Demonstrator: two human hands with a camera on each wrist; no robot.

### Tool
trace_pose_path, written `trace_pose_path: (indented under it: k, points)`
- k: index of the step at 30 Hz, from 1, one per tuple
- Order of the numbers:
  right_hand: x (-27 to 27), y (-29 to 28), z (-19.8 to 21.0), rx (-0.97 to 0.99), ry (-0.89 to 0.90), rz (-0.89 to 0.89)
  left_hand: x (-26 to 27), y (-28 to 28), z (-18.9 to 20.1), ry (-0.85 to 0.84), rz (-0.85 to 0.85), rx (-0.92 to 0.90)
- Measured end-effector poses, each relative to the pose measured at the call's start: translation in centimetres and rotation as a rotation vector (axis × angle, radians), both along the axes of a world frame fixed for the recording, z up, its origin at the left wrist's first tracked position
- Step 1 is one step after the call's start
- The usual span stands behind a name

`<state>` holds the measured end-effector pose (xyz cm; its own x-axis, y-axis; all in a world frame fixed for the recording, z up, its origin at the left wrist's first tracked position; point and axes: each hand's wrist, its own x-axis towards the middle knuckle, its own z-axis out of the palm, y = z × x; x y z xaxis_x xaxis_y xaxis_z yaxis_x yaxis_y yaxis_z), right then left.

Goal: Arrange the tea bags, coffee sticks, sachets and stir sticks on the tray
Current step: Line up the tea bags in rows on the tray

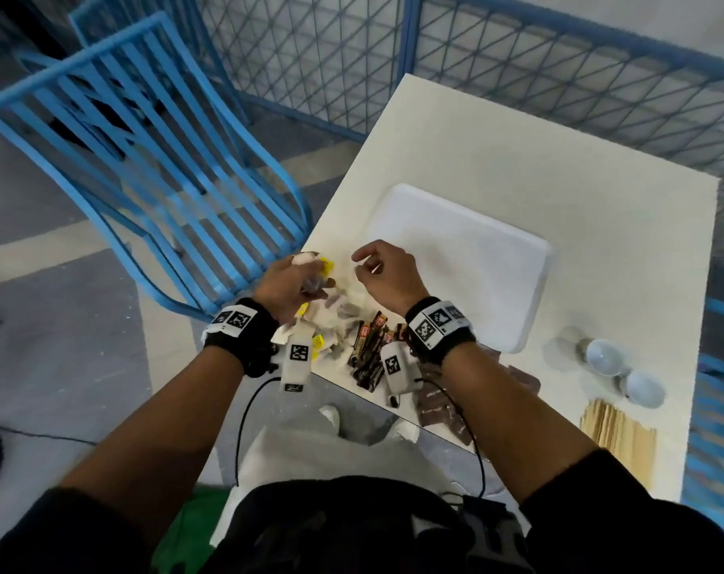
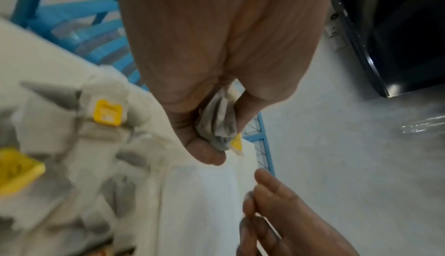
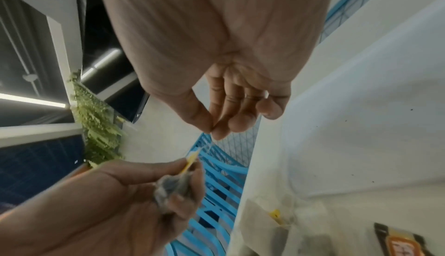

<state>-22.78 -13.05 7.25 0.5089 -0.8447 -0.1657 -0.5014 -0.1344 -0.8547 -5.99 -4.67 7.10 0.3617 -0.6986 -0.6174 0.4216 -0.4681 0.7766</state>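
Tea bags (image 1: 331, 325) lie in a loose heap at the near left corner of the table (image 1: 517, 130), beside the coffee sticks (image 1: 370, 350); brown sachets (image 1: 439, 403) sit along the near edge and the stir sticks (image 1: 619, 432) toward the near right corner. We note the white tray (image 1: 468, 258) at mid-table with nothing visible on it, so we judge the arranging barely begun.

The left hand (image 1: 288, 283) is raised above the heap, its grip clamped on a bunched tea bag (image 2: 218, 125) whose yellow tag (image 3: 190, 160) stands up between the fingers. The right hand (image 1: 387, 269) hovers just beside it at the tray's near left corner; in the right wrist view its thumb and forefinger (image 3: 219, 132) are pinched together on what appears to be the thin string running to that tag. We cannot confirm the string along its whole length.

We judge the step in hand to be freeing one bag from the tangle. We recommend the following:
- draw the string out gently, not sharply, since paper bags tear and tags pull off;
- loosen the left hand's squeeze, as the bag is crumpled;
- check that no second bag trails by its string;
- lay the bag flat along one tray edge, tag outward, leaving room for the other items.
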Motion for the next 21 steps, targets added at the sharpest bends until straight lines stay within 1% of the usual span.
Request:
trace_pose_path:
  k: [5, 9, 12, 15, 18, 21]
  points:
    - [1.5, 0.8, -2.9, -0.024, 0.073, 0.082, 2.8, 0.5, -1.1, -0.080, -0.011, 0.093]
    - [3.8, 0.8, -5.3, 0.008, 0.225, 0.194, 4.8, -0.1, -2.5, -0.146, -0.015, 0.108]
    - [5.8, 1.1, -6.6, 0.032, 0.379, 0.227, 6.4, -0.7, -3.3, -0.202, -0.109, 0.118]
    - [7.1, 1.4, -7.2, -0.022, 0.474, 0.239, 8.1, -1.7, -4.0, -0.216, -0.265, 0.108]
    - [7.3, 1.3, -7.1, -0.027, 0.436, 0.172, 9.3, -3.0, -4.6, -0.223, -0.380, 0.114]
    - [6.4, 1.0, -6.4, 0.004, 0.307, 0.016, 9.5, -4.2, -4.6, -0.224, -0.449, 0.090]
